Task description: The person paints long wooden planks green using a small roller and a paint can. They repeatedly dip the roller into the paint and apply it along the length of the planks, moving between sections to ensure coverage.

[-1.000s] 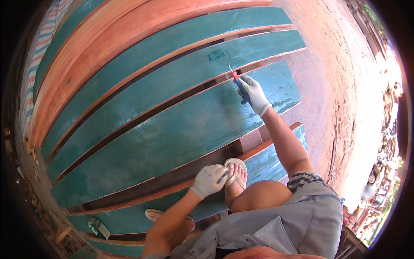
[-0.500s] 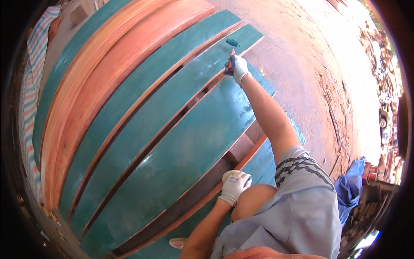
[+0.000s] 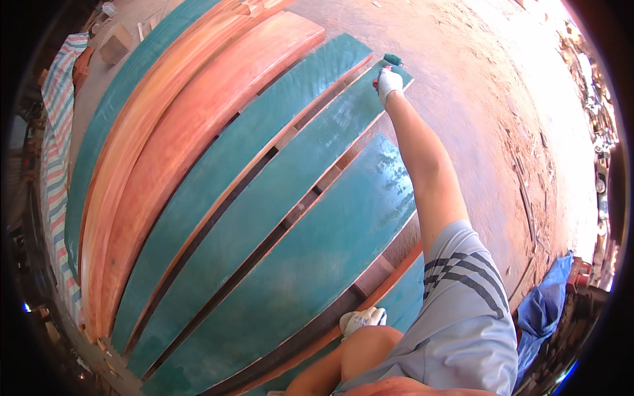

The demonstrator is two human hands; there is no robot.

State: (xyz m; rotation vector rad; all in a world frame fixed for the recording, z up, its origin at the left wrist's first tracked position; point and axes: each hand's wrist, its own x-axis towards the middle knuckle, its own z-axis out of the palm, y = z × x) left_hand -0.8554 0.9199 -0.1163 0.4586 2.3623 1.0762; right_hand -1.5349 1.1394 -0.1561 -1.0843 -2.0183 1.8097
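My right hand [image 3: 388,84], in a white glove, grips the red handle of a paint roller [image 3: 393,60]. The roller's dark green sleeve touches the far end of a long green-painted plank [image 3: 317,142]. My arm stretches far forward over the boards. Low in the picture, my left hand [image 3: 363,321], also gloved, rests with bent fingers beside my knee, by the orange edge of another plank [image 3: 396,274]; whatever its fingers close on is hidden. Between the two hands lies a wide green plank [image 3: 297,244] with a glossy, blotchy far end.
Another green plank [image 3: 264,132] and several bare reddish planks [image 3: 198,92] lie to the left, with dark gaps between boards. A striped sheet [image 3: 59,125] runs along the left side. A blue tarp [image 3: 543,297] lies at right, near sticks on the dirt ground [image 3: 475,99].
My right hand and the roller have moved right and slightly forward, to the plank's far end. The view has shifted, and my left hand stays by my knee.
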